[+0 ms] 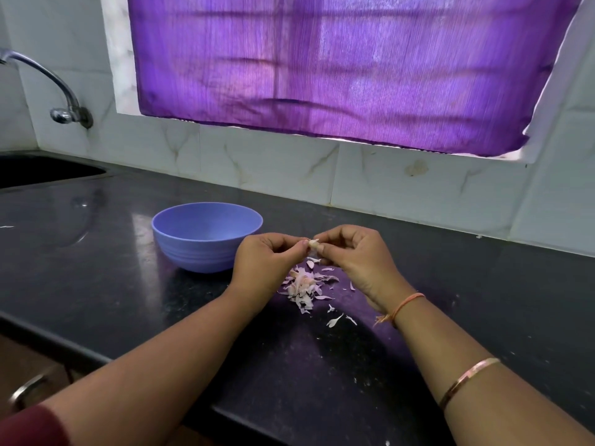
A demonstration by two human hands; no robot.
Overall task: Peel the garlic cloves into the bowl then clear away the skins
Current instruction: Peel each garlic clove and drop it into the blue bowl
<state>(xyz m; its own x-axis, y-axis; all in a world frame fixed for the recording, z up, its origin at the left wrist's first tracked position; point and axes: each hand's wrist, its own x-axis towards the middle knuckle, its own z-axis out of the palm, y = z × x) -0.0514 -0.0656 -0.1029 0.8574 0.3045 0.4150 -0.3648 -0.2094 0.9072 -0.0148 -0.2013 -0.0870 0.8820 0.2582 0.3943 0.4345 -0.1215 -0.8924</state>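
Forearms enter from the lower edge and converge over the black polished stone bench (pixel 96 252). Both wrists are raised clear of the bench, backs of the hands upward, fingertips facing each other.

1. Left hand (pixel 267 259): fingers (pixel 289 244) curled; thumb and forefinger pinch the left end of the small pale garlic clove (pixel 313 244).
2. Right hand (pixel 351 255): fingers (pixel 331 238) curled in the same manner, pinching the right end of the garlic clove. An orange thread band (pixel 407 302) sits at the wrist and a copper-coloured metal bangle (pixel 468 379) further up the forearm.
3. Garlic clove: held in the air between the two sets of fingers, touching both, above the bench. How much skin remains on it is too small to tell.

Directly below the fingers and slightly toward the person lies a loose pile of pinkish-white papery garlic skins (pixel 304 286), with single flakes scattered around it.

Left of the fingers, just beside the left hand, stands the round lilac-blue plastic bowl (pixel 193 252), upright on the bench. Its floor is hidden behind the near wall.

Far left of the fingers, a dark sink (pixel 38 172) is set into the bench under a curved chrome tap (pixel 48 82). Beyond the fingers, a purple fabric curtain (pixel 354 69) covers the window.
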